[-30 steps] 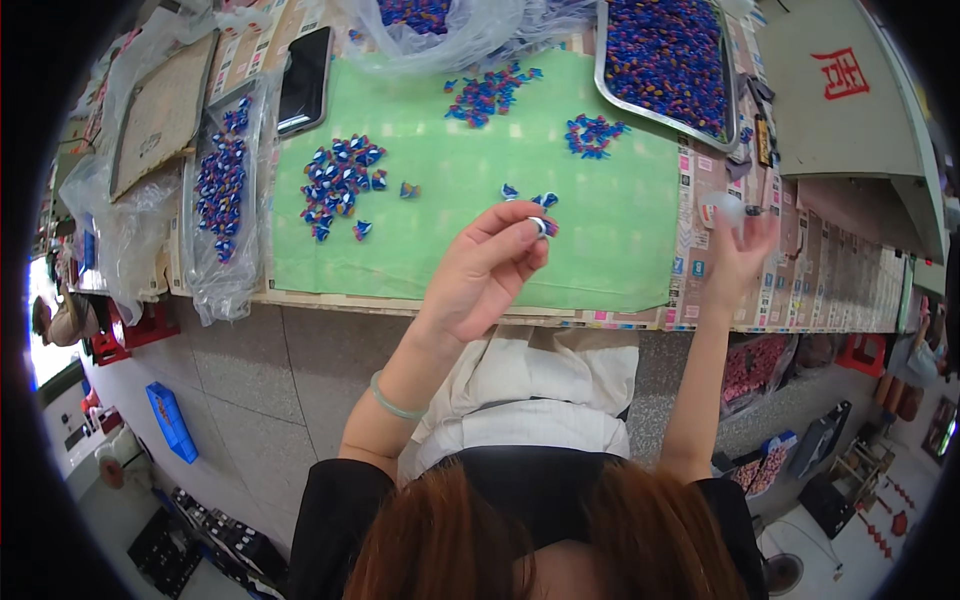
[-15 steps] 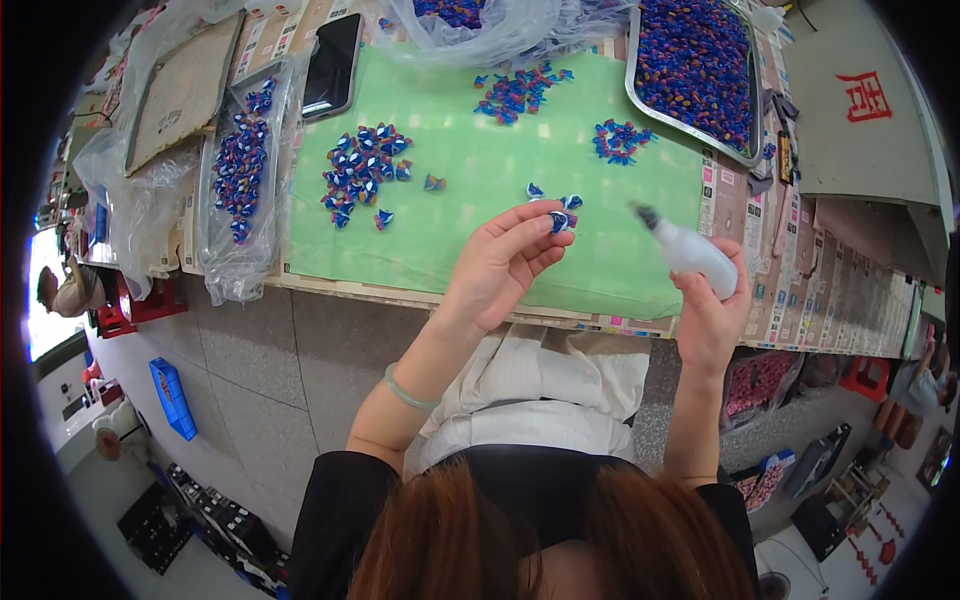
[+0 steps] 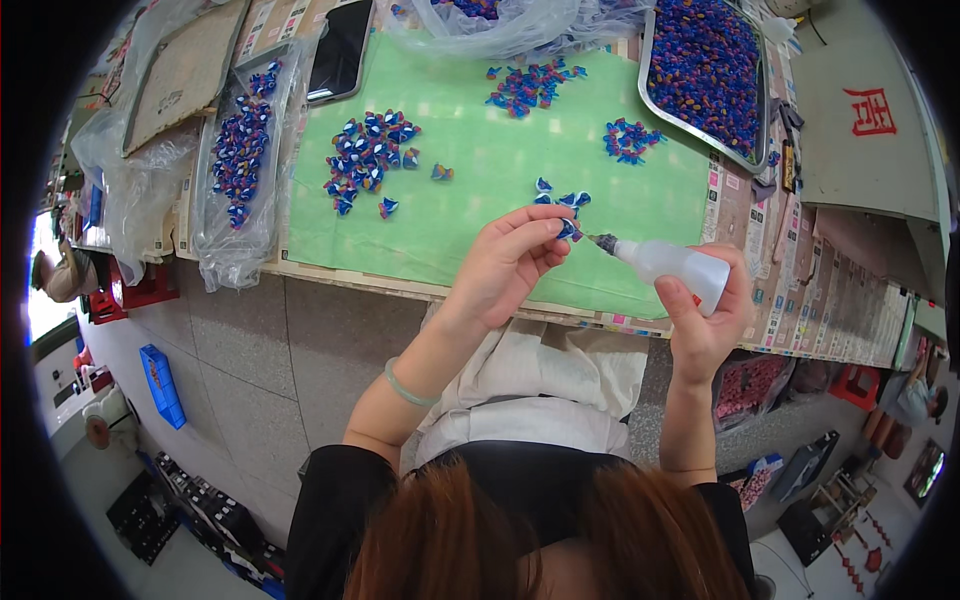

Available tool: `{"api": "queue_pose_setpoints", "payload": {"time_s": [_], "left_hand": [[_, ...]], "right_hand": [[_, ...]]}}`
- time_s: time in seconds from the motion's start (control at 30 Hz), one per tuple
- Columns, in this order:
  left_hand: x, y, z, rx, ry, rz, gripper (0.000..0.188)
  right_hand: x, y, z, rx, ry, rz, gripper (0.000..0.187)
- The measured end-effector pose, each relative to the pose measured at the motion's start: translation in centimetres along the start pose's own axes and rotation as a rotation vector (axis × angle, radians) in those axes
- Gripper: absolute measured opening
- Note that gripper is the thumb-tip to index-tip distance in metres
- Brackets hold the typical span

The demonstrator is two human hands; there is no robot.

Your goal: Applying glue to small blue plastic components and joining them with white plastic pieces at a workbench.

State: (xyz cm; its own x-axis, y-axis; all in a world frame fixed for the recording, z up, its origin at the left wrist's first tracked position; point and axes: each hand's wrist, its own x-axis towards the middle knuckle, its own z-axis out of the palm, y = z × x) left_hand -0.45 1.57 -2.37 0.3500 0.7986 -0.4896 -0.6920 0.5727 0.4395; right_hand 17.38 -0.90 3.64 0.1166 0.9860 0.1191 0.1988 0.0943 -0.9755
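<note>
Between thumb and fingers, my left hand (image 3: 515,262) pinches a small blue, white and red plastic piece (image 3: 567,229). My right hand (image 3: 708,310) is wrapped round a translucent white squeeze bottle (image 3: 668,263) with a dark cap, tilted so its thin nozzle meets or nearly meets the piece. Just beyond my left fingers lie a few similar pieces (image 3: 573,199) on the green cloth (image 3: 450,130). A larger pile of such pieces (image 3: 365,152) sits to the left. Farther back are two groups of loose small parts (image 3: 530,88), (image 3: 630,141).
A metal tray (image 3: 655,95) full of small coloured parts stands at back right. On the left are a plastic-lined tray (image 3: 203,190) with pieces and a black phone (image 3: 341,52). Clear plastic bags (image 3: 520,38) lie at the back. A grey cabinet (image 3: 860,150) borders the table's right side.
My right hand has tipped the bottle lower and leftward, bringing its nozzle to the piece in my left hand. The left hand keeps its pinch. The whole view has shifted slightly.
</note>
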Motion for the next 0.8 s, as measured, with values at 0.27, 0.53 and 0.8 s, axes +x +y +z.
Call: {"api": "queue_pose_setpoints", "payload": {"time_s": [0.27, 0.53, 0.8], "left_hand": [[-0.1, 0.1, 0.3, -0.013, -0.024, -0.024, 0.018], [-0.1, 0.1, 0.3, -0.011, -0.011, -0.030, 0.018], [0.0, 0.2, 0.1, -0.021, -0.020, -0.030, 0.018]], "right_hand": [[0.1, 0.2, 0.2, -0.024, -0.006, 0.054, 0.022], [0.0, 0.1, 0.1, 0.024, -0.005, 0.049, 0.023], [0.3, 1.7, -1.2, 0.321, 0.142, 0.087, 0.021]]}}
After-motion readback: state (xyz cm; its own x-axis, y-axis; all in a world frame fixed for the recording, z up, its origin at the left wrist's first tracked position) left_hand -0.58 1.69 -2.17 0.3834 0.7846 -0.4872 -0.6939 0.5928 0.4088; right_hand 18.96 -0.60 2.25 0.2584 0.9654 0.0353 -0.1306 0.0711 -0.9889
